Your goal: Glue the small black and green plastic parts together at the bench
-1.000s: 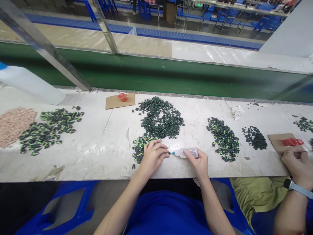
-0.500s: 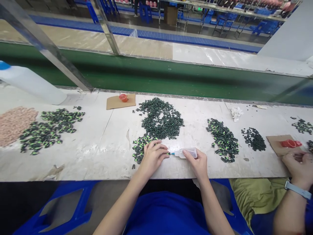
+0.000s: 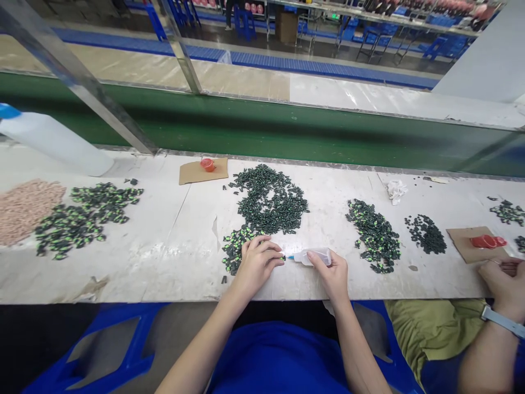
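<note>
My left hand (image 3: 259,261) is closed on a small dark part (image 3: 283,258), which shows at its fingertips with a bit of green. In my right hand (image 3: 334,272) lies a translucent squeeze bottle (image 3: 304,256), held on its side. Its blue tip points left and sits close to the dark part; whether they touch I cannot tell. Beside my left hand is a pile of black-and-green parts (image 3: 233,249). Beyond it spreads a larger heap of dark green, pellet-like parts (image 3: 270,210).
A co-worker's hand (image 3: 502,279) is at the right, near a red cup (image 3: 486,241) on cardboard. More black-and-green pieces (image 3: 374,235) lie to my right. At left stand a large white bottle (image 3: 57,143) and a pinkish pile (image 3: 28,210). A green panel (image 3: 283,128) borders the table.
My hands, the bottle and the small part look nearly unmoved. The co-worker's hand at the right has shifted slightly right, away from the red cup.
</note>
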`<state>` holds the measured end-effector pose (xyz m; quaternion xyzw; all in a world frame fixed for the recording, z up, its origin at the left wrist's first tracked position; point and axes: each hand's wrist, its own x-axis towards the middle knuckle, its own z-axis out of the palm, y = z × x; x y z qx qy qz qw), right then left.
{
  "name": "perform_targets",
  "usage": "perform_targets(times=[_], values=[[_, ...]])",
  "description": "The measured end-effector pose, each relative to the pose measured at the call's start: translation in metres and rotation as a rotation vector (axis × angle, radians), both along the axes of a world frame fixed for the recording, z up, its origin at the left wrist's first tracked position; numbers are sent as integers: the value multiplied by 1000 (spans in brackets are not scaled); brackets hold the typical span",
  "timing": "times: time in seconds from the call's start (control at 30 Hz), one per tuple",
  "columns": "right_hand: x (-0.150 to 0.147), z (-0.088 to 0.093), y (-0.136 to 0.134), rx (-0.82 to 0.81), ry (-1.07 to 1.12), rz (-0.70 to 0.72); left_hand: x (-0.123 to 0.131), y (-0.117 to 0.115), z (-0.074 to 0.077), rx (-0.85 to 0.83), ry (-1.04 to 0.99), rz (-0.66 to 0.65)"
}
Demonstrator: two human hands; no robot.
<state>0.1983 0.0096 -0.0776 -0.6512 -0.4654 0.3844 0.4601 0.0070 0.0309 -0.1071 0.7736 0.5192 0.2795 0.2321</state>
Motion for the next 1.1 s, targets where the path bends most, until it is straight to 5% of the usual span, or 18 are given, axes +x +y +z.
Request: perform_targets(times=[0.6,0.9,1.1], values=[[2,0,0,0,52,2,1,0,0,-31,-15,15],[12,-9,4,178,171,-209,-1,4,10,15,35,-59],[6,-16,18,206,96,-251,9,24,22,151,119,130]])
